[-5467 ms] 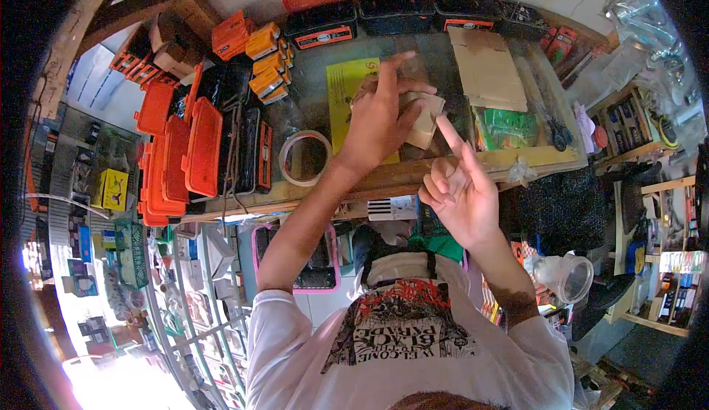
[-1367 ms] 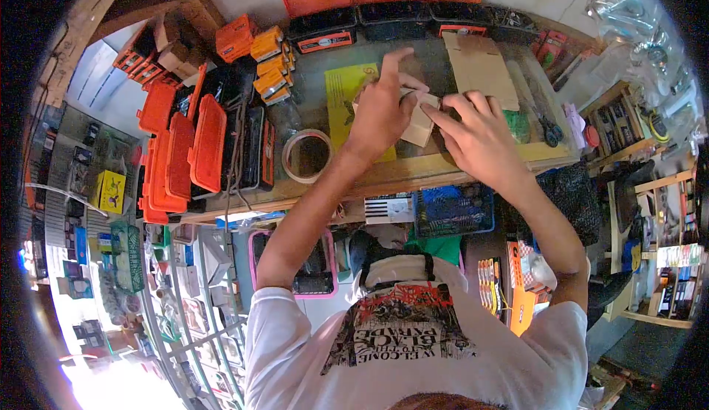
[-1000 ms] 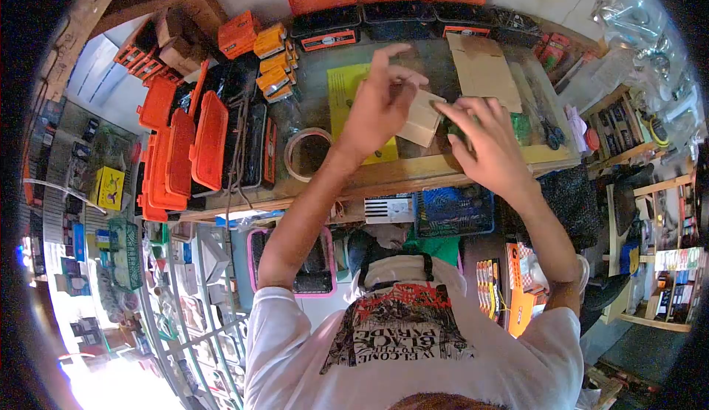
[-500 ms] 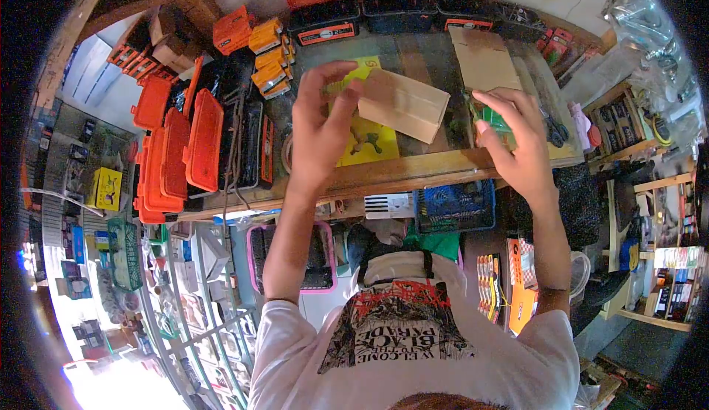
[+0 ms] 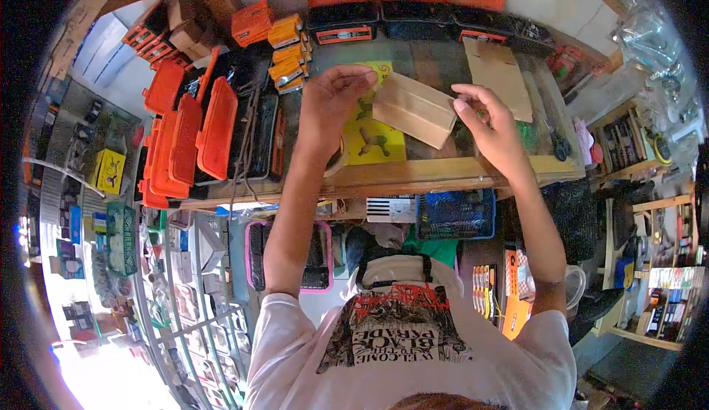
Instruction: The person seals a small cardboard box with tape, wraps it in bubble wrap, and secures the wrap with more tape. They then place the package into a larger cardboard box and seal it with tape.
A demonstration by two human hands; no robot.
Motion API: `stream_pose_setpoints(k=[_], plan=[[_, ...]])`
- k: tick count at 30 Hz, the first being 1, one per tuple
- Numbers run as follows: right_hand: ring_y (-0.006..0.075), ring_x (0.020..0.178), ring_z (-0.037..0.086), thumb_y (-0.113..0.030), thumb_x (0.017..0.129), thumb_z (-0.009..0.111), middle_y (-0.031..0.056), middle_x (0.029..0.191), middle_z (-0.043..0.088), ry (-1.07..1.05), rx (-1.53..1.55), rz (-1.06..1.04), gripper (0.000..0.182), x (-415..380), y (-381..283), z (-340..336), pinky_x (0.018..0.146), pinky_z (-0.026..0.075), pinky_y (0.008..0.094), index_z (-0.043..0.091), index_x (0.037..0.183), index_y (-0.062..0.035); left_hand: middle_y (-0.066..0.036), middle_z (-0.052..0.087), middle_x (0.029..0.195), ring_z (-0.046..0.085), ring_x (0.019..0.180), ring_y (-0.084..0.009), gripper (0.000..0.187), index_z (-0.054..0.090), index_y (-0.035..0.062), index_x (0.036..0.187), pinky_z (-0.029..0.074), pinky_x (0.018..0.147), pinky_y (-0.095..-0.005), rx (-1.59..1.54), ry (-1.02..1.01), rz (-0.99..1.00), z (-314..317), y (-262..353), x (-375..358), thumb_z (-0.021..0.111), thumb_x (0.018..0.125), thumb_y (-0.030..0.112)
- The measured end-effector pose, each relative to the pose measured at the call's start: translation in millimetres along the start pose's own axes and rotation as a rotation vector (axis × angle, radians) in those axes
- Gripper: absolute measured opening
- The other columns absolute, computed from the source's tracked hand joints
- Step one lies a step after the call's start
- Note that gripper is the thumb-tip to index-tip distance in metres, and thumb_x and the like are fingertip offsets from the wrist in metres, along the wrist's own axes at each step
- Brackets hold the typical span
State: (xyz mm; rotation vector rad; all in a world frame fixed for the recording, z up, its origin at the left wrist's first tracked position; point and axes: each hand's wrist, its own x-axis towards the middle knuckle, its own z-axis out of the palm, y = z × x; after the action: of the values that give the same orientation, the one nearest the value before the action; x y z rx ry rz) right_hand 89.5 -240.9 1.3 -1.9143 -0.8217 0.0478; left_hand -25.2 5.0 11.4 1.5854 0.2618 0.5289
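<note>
A small brown cardboard box point(image 5: 415, 109) lies tilted on the glass-topped counter between my two hands. My left hand point(image 5: 330, 107) is above the counter at the box's left, its thumb and fingertips drawn together; anything pinched there is too small to make out. By the box's right end is my right hand point(image 5: 489, 123), thumb and index finger apart and the thumb tip close to the box edge. Under the left hand and box lies a yellow sheet point(image 5: 384, 153) with a dark figure. A roll of tape point(image 5: 337, 160) shows partly beside my left wrist.
Orange-lidded toolboxes point(image 5: 216, 129) stand at the left, with more open ones point(image 5: 341, 22) along the back. Small orange cartons point(image 5: 288, 63) are stacked between them. A flat cardboard piece point(image 5: 498, 78) and scissors point(image 5: 561, 146) lie at the right. A wooden edge point(image 5: 436, 166) borders the counter.
My right hand has moved left to the box's right end. My left thumb and fingers have drawn together, where they were apart before. The camera view has shifted slightly.
</note>
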Motion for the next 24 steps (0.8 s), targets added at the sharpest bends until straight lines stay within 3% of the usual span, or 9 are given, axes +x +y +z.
stream_pose_setpoints(k=[8, 10, 12, 15, 18, 20, 22, 24], plan=[[0.0196, 0.104, 0.064, -0.024, 0.094, 0.069, 0.01, 0.109, 0.071, -0.057, 0.056, -0.004, 0.031, 8, 17, 8, 0.094, 0.047, 0.0314, 0.067, 0.116, -0.0024, -0.005, 0.074, 0.099, 0.068, 0.094, -0.0165, 0.016, 0.075, 0.0056, 0.1, 0.053, 0.085, -0.0326, 0.021, -0.039, 0.199, -4, -27, 21, 0.069, 0.092, 0.019], [0.0198, 0.104, 0.064, -0.025, 0.094, 0.069, 0.0103, 0.108, 0.071, -0.062, 0.066, 0.013, 0.031, 6, 15, 8, 0.095, 0.046, 0.0317, 0.068, 0.116, -0.0021, -0.006, 0.074, 0.099, 0.068, 0.092, -0.0174, 0.018, 0.075, 0.0044, 0.099, 0.054, 0.084, -0.0338, -0.014, -0.051, 0.165, -2, -32, 24, 0.069, 0.091, 0.019], [0.02, 0.105, 0.063, -0.026, 0.095, 0.069, 0.0108, 0.108, 0.071, -0.064, 0.08, 0.035, 0.032, 6, 15, 8, 0.096, 0.046, 0.0321, 0.068, 0.116, -0.0025, -0.008, 0.075, 0.1, 0.069, 0.091, -0.0176, 0.019, 0.075, 0.0029, 0.099, 0.055, 0.083, -0.0346, -0.065, -0.068, 0.006, -1, -34, 31, 0.068, 0.09, 0.018], [0.0203, 0.105, 0.064, -0.027, 0.095, 0.068, 0.0114, 0.109, 0.071, -0.053, 0.049, 0.031, 0.032, 5, 16, 9, 0.096, 0.045, 0.0326, 0.068, 0.116, -0.003, -0.009, 0.075, 0.099, 0.069, 0.09, -0.0171, 0.023, 0.074, 0.001, 0.101, 0.055, 0.082, -0.0334, 0.15, -0.096, 0.17, -1, -29, 27, 0.07, 0.088, 0.019], [0.0206, 0.106, 0.064, -0.028, 0.095, 0.068, 0.0121, 0.109, 0.071, -0.042, 0.033, -0.002, 0.032, 5, 20, 9, 0.096, 0.046, 0.0328, 0.068, 0.116, -0.0033, -0.008, 0.075, 0.098, 0.07, 0.092, -0.0164, 0.026, 0.075, 0.0016, 0.102, 0.055, 0.083, -0.0323, 0.071, -0.1, 0.022, 0, -30, 29, 0.071, 0.087, 0.023], [0.0207, 0.106, 0.064, -0.028, 0.095, 0.068, 0.0125, 0.109, 0.072, -0.04, 0.036, -0.014, 0.032, 5, 21, 9, 0.095, 0.046, 0.0329, 0.069, 0.116, -0.0033, -0.008, 0.075, 0.098, 0.07, 0.092, -0.0165, 0.028, 0.076, 0.0022, 0.101, 0.055, 0.083, -0.0321, 0.202, -0.138, 0.17, -7, -46, 37, 0.072, 0.086, 0.026], [0.0209, 0.106, 0.064, -0.028, 0.095, 0.068, 0.0127, 0.109, 0.072, -0.039, 0.037, -0.012, 0.032, 6, 21, 10, 0.095, 0.046, 0.033, 0.069, 0.115, -0.0031, -0.008, 0.076, 0.098, 0.07, 0.092, -0.0167, 0.029, 0.076, 0.0027, 0.1, 0.054, 0.084, -0.0322, 0.213, -0.152, 0.155, -7, -33, 35, 0.073, 0.085, 0.027], [0.021, 0.105, 0.064, -0.028, 0.095, 0.068, 0.0128, 0.109, 0.072, -0.042, 0.04, -0.01, 0.032, 5, 20, 10, 0.095, 0.046, 0.0331, 0.069, 0.115, -0.0031, -0.008, 0.076, 0.099, 0.07, 0.091, -0.017, 0.029, 0.077, 0.003, 0.1, 0.054, 0.084, -0.0325, 0.1, -0.142, -0.025, -6, -16, 30, 0.074, 0.085, 0.028]])
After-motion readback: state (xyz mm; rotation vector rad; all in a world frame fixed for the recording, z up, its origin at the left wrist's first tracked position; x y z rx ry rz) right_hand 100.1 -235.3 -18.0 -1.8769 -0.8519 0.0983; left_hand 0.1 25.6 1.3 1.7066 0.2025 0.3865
